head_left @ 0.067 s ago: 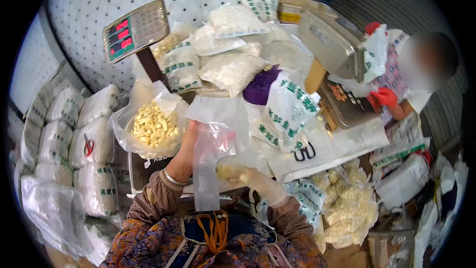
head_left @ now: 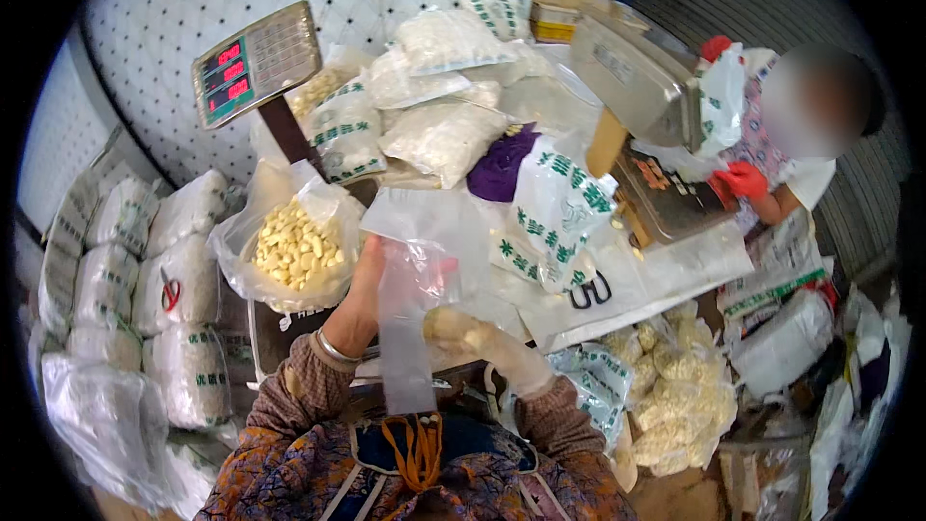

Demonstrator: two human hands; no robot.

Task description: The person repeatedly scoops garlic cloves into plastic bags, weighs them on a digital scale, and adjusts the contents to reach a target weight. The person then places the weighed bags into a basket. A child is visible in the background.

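1. Starting far left: stacked sealed white sacks (head_left: 145,299), red-handled scissors (head_left: 171,291) lying on one.
2. Open clear bag of peeled garlic cloves (head_left: 294,251) sits below the tilted scale display (head_left: 256,63).
3. Left hand (head_left: 368,275), bare, raised and pinching the top edge of an empty clear plastic bag (head_left: 410,289).
4. Right hand (head_left: 468,333), in a pale glove, grips the same bag lower down, just beside the left hand.
5. Black-handled scissors (head_left: 588,291) on the white sheet further right.
6. Far right: a co-worker's red glove (head_left: 745,178) at a second scale (head_left: 656,125).

In my left hand (head_left: 365,282) a clear plastic bag (head_left: 410,275) – empty, crumpled at the top, its long strip hanging down toward my lap – held open just beside my gloved right hand (head_left: 473,338).
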